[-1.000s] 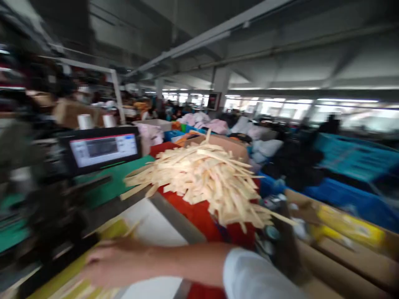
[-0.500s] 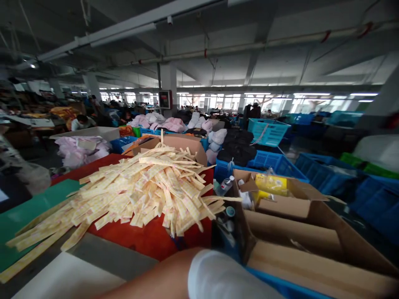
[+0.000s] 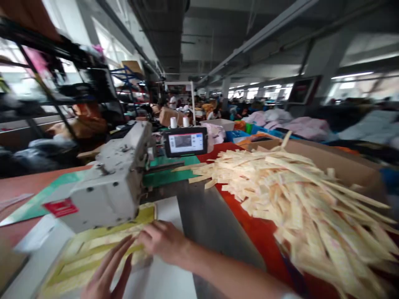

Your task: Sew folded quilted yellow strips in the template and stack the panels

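A yellow-green template with pale fabric strips in its slots lies on the white bed under the grey sewing machine head. My right hand rests on the template's right end, fingers curled down onto a strip. My left hand lies flat beside it at the bottom edge, fingers stretched out over the template. A big heap of cream fabric strips covers the red cloth to the right.
A small control screen stands behind the machine on a green mat. A cardboard box sits behind the strip heap. Shelving and other workers fill the blurred background at left and centre.
The view swung right to boxes and blue crates, then back left to the machine. Both hands are now on the template; half a second ago only my right forearm showed.
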Available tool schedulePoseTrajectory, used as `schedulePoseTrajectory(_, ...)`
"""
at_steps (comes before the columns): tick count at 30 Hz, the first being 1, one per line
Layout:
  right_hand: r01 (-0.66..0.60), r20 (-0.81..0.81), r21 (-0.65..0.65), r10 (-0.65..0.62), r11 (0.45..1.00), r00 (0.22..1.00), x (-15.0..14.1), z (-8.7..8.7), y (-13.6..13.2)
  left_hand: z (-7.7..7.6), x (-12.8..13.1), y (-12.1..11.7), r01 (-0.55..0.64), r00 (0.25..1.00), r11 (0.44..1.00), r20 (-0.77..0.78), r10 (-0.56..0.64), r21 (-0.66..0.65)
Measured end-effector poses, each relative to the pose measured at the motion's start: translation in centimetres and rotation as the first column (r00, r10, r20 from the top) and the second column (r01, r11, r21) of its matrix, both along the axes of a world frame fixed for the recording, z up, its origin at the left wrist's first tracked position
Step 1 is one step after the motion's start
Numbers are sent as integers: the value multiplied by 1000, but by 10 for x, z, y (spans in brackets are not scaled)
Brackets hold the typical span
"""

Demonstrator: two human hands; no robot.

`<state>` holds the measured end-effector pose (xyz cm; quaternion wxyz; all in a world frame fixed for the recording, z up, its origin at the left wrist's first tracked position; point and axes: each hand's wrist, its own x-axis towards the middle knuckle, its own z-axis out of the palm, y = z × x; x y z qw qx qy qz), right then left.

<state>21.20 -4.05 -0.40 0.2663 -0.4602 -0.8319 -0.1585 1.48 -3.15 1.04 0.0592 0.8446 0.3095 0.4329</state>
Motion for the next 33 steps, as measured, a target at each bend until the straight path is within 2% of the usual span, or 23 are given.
schedulePoseTrajectory(2, -122, -137, -34, 117, 992, 984, -7, 6, 0, -6, -11, 1, -24, 1000, 1000, -1, 24, 12)
schedulePoseTrajectory(4, -236, -404, -82, 184, 968, 896, -15, 12, 0, -7, -13, 7, -18, 1000, 1000, 20, 18, 24)
schedulePoseTrajectory(6, -281, -707, -152, 95, 947, 701, -26, 16, 3, -3, -14, 14, -16, 998, 1000, 64, 16, -6)
schedulePoseTrajectory(8, -323, -896, -233, -74, 917, 438, -37, 15, 9, 2, -16, 19, 1, 993, 993, 117, 13, -120)
schedulePoseTrajectory(10, -425, -956, -273, -195, 863, 217, -48, 9, 16, 7, -20, 18, 45, 980, 960, 199, 12, -277)
schedulePoseTrajectory(12, -532, -964, -262, -248, 805, 100, -54, 1, 19, 8, -22, 13, 103, 952, 906, 304, 30, -411)
schedulePoseTrajectory(14, -577, -963, -256, -256, 775, 83, -57, -6, 22, 5, -23, 11, 155, 926, 851, 375, 52, -501)
schedulePoseTrajectory(17, -592, -954, -296, -267, 750, 139, -54, -11, 27, -1, -23, 14, 161, 904, 810, 413, 108, -563)
schedulePoseTrajectory(22, -624, -950, -308, -266, 718, 163, -46, -2, 24, 1, -22, 15, 225, 857, 753, 493, 149, -619)
schedulePoseTrajectory(28, -653, -961, -267, -247, 709, 125, -47, -1, 23, 7, -19, 12, 317, 810, 762, 579, 93, -565)
schedulePoseTrajectory(33, -664, -962, -254, -256, 703, 98, -49, -4, 23, 6, -15, 13, 344, 783, 722, 608, 131, -600)
